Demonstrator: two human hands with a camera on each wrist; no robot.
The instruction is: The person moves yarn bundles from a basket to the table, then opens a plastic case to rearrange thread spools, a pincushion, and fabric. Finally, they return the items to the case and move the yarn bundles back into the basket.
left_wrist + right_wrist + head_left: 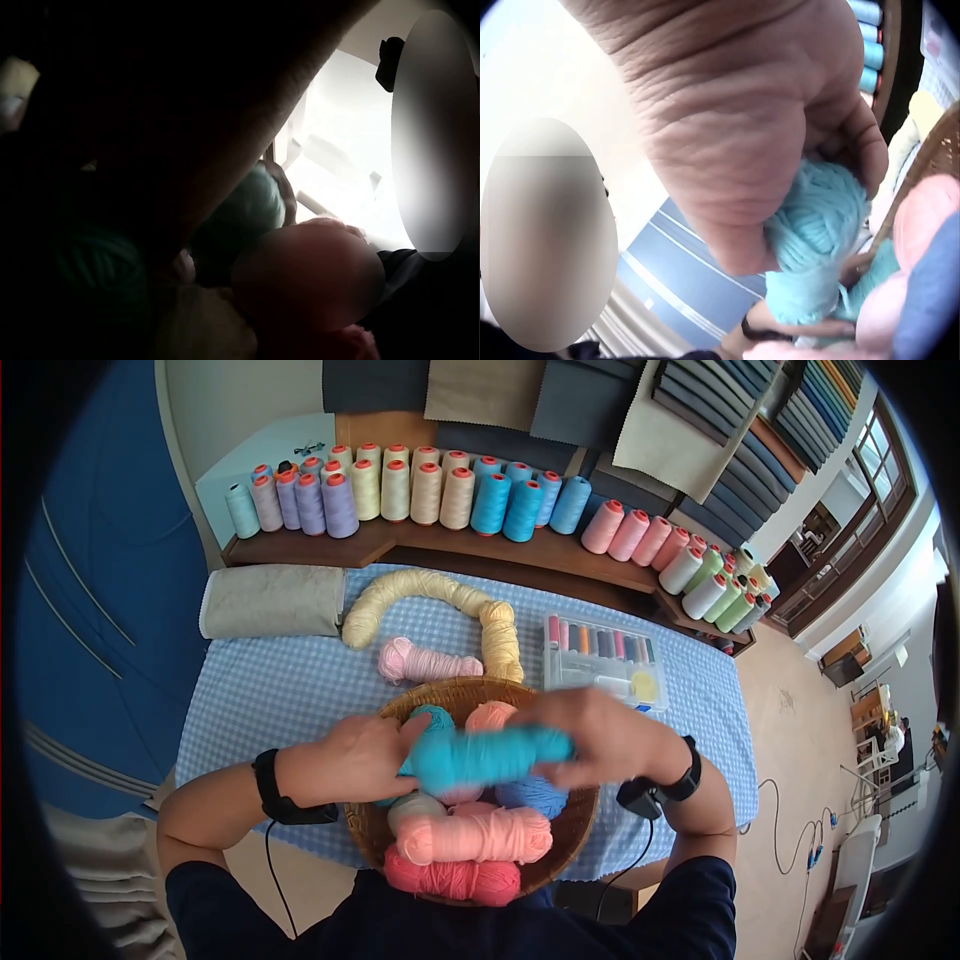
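My right hand (605,735) grips a turquoise yarn skein (490,757) over the wicker basket (572,840); it is blurred in the head view. In the right wrist view, thumb and fingers curl round the upper end of this skein (817,225). My left hand (345,758) reaches in at the basket's left side, its fingers round a darker teal yarn skein (432,715), partly hidden by the hand and the turquoise skein. Also in the basket are a peach skein (480,835), a coral-red skein (455,878) and a blue skein (535,795). The left wrist view is mostly dark.
Behind the basket, a pink skein (430,662) and cream-yellow skeins (500,640) lie on the checked tablecloth (260,690). A clear thread box (605,650) stands right, a folded grey cloth (272,602) left. Thread cones (425,490) line the wooden shelf (400,545).
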